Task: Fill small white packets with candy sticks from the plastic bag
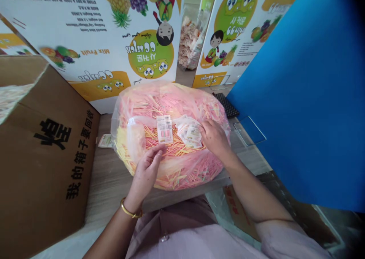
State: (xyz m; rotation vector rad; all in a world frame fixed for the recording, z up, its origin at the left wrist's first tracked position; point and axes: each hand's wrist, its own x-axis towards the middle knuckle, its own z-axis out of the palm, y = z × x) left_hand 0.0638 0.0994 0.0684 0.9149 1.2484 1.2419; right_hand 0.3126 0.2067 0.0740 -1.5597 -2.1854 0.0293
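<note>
A big clear plastic bag [171, 99] full of pink, yellow and orange sticks lies on the wooden table in front of me. My left hand [146, 168] pinches the lower edge of a small flat printed packet [164, 129] held upright over the bag. My right hand [213, 137] rests curled on a little heap of similar small packets [188, 131] lying on top of the bag; its fingertips touch them.
A brown cardboard box [42, 156] with black characters stands at the left. White printed fruit cartons [94, 35] wall off the back. A blue panel [308, 92] rises at the right, with a black mat [228, 105] and a clear holder [251, 131] beside it. One loose packet [105, 140] lies left of the bag.
</note>
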